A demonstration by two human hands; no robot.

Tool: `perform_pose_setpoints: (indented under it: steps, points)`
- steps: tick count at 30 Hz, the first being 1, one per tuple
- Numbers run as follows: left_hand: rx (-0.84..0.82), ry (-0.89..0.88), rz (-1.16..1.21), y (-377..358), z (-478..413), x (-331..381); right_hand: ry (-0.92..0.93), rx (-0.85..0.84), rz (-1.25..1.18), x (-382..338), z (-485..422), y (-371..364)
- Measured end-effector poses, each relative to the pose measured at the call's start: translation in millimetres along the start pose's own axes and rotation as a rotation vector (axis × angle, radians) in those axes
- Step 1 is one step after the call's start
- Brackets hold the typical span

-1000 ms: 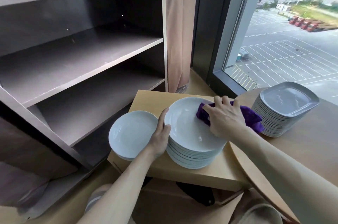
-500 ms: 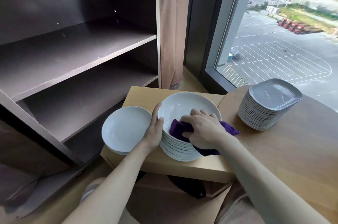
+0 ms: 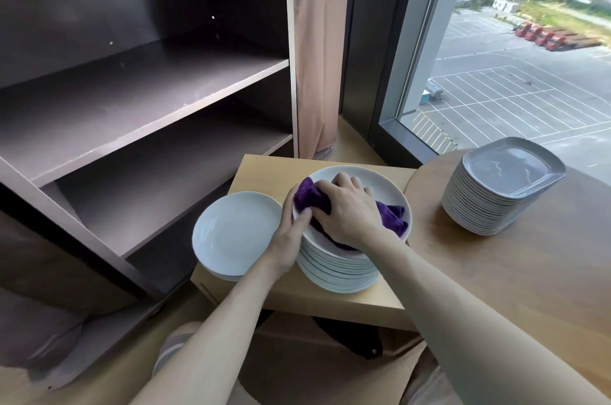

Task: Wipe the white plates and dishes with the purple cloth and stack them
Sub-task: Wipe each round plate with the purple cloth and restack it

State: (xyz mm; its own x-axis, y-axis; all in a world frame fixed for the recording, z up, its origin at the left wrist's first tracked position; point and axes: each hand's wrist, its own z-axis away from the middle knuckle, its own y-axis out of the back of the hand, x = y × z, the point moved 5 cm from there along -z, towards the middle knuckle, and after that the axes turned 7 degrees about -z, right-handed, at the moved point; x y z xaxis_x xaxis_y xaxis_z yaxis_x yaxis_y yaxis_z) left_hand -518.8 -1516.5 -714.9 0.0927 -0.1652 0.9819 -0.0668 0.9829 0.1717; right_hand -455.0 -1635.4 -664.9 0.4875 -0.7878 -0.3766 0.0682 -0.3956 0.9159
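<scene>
A tall stack of round white plates (image 3: pixel 340 272) stands on a small wooden stand (image 3: pixel 264 173). My right hand (image 3: pixel 347 209) grips the purple cloth (image 3: pixel 391 214) and presses it into the top plate (image 3: pixel 386 183). My left hand (image 3: pixel 291 236) holds the left rim of the stack, thumb over the top plate's edge. A short pile of round white plates (image 3: pixel 236 234) sits to the left on the same stand. A stack of squarish white plates (image 3: pixel 496 193) rests on the round wooden table (image 3: pixel 529 272) to the right.
An open dark shelf unit (image 3: pixel 148 90) with bare shelves stands at the left. A beige curtain (image 3: pixel 314 57) hangs beside it. A window (image 3: pixel 529 57) is behind the table. A dark object (image 3: pixel 353 341) lies on the floor under the stand.
My right hand has swept the purple cloth across the top plate, from its right side to the near edge and then to the left middle. My left hand stays on the rim.
</scene>
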Motion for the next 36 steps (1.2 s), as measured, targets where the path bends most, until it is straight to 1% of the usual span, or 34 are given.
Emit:
perform_pose_setpoints:
  steps: [4, 8, 12, 18, 25, 30, 33, 36]
  points:
    - [-0.022, 0.022, -0.046, 3.2, 2.8, -0.7, -0.075, 0.054, 0.099, 14.6, -10.4, 2.3]
    - [0.030, 0.054, -0.073, 5.0, 5.0, -0.3, -0.152, 0.095, 0.186, 37.2, -8.5, 13.8]
    - [0.070, 0.050, -0.100, 4.4, 5.1, 0.2, -0.166, 0.070, 0.267, 50.0, 3.9, 23.5]
    - [0.114, 0.068, -0.053, 0.4, 2.7, 1.4, -0.141, -0.017, 0.147, 44.2, 24.6, 30.7]
    - [0.167, 0.103, -0.116, 4.9, 2.6, 9.2, -0.057, -0.089, 0.017, 24.4, 45.8, 24.4]
    - [0.197, 0.086, -0.070, 5.3, 4.6, 24.0, -0.046, -0.072, 0.002, 20.9, 46.7, 25.4]
    - [0.173, 0.058, -0.071, 5.6, 5.3, 29.4, -0.052, -0.043, -0.016, 20.5, 45.9, 24.7]
    - [0.155, 0.067, -0.105, 10.5, 3.5, 30.4, -0.051, -0.020, -0.039, 22.7, 47.5, 23.0]
